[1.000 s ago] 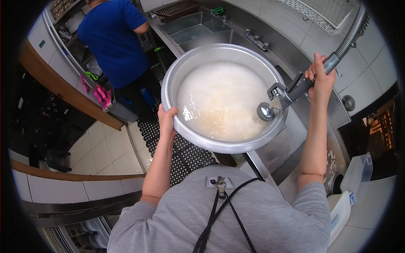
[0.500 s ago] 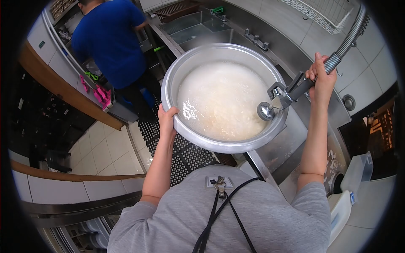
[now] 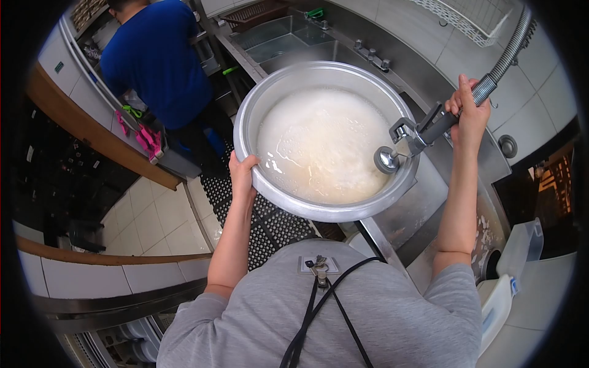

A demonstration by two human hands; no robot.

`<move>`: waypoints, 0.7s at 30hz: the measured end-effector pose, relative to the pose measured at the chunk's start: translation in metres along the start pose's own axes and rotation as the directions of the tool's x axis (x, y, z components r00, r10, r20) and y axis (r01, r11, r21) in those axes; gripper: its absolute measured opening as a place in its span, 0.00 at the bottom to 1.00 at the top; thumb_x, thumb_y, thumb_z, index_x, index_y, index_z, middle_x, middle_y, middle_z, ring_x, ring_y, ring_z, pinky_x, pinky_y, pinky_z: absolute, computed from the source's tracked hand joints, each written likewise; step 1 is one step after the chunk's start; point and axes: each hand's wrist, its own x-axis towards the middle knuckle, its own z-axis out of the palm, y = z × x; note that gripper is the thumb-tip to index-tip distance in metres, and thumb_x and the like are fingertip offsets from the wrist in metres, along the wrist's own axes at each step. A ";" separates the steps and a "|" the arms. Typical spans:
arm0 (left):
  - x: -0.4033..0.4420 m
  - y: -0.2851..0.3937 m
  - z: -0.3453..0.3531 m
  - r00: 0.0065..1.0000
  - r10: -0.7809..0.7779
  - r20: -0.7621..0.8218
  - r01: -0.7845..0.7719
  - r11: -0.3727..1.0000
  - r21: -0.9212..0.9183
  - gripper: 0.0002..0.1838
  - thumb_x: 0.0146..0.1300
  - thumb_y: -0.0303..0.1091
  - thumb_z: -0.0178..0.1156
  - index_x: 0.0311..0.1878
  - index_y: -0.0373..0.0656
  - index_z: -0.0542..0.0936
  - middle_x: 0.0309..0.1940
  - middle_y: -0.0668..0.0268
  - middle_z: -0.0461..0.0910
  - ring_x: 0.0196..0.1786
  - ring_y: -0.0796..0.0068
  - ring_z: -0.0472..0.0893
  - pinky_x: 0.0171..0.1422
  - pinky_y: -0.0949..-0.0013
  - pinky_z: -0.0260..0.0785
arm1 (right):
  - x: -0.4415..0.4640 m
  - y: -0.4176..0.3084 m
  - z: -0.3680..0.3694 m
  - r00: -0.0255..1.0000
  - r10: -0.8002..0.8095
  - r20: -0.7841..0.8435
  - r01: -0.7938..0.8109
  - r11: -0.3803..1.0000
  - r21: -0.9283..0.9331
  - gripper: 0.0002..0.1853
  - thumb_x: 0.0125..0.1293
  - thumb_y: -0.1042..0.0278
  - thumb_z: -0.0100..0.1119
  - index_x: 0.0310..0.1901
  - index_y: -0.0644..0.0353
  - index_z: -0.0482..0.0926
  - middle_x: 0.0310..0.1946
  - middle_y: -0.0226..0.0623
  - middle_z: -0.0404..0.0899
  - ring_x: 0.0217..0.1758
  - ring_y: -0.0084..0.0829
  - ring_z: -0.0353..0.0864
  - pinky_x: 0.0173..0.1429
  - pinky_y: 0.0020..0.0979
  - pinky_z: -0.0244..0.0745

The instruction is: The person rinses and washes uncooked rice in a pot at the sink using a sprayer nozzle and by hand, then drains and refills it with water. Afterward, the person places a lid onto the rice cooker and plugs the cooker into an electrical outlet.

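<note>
A big round metal pot point(image 3: 245, 122) holds cloudy, pale water point(image 3: 313, 141) with some froth on top; what lies beneath the surface is hard to make out. My left hand point(image 3: 243, 173) grips the pot's rim on its left side, thumb over the edge. With my right hand point(image 3: 467, 110) I hold a spray nozzle point(image 3: 429, 132) by its grey handle, fingers wrapped round it. The round spray head point(image 3: 386, 159) sits over the right side of the pot, just inside the rim. A ribbed metal hose point(image 3: 512, 52) runs from the handle to the upper right.
Beyond the pot is a steel sink point(image 3: 276, 46) with taps point(image 3: 371, 55) along its back. A person in a blue shirt point(image 3: 156, 61) stands at the upper left. A black perforated mat point(image 3: 264, 230) covers the floor. Plastic containers point(image 3: 518, 251) stand at the right.
The liquid's surface pattern has shifted, with the bright ripples at left changing shape. The person in blue has drawn an arm in and leaned slightly left. My hands stay in place.
</note>
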 end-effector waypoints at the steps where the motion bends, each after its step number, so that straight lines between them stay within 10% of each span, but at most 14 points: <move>1: 0.000 0.000 0.000 1.000 0.002 -0.003 -0.002 1.000 0.000 0.19 0.42 0.23 0.52 0.42 0.34 0.67 0.34 0.61 0.71 0.35 0.72 0.73 0.43 0.71 0.67 | 0.001 0.001 -0.001 1.000 0.000 0.002 0.000 1.000 0.001 0.11 0.59 0.69 0.58 0.27 0.55 0.64 0.13 0.24 0.59 0.13 0.17 0.58 0.20 0.21 0.57; 21: 0.002 -0.003 -0.004 1.000 -0.008 0.001 0.008 1.000 0.000 0.22 0.40 0.22 0.52 0.45 0.34 0.67 0.36 0.60 0.73 0.36 0.70 0.74 0.44 0.70 0.68 | 0.004 0.007 0.001 1.000 -0.023 0.006 0.023 1.000 0.010 0.10 0.58 0.70 0.60 0.30 0.57 0.65 0.13 0.24 0.61 0.12 0.16 0.59 0.19 0.20 0.57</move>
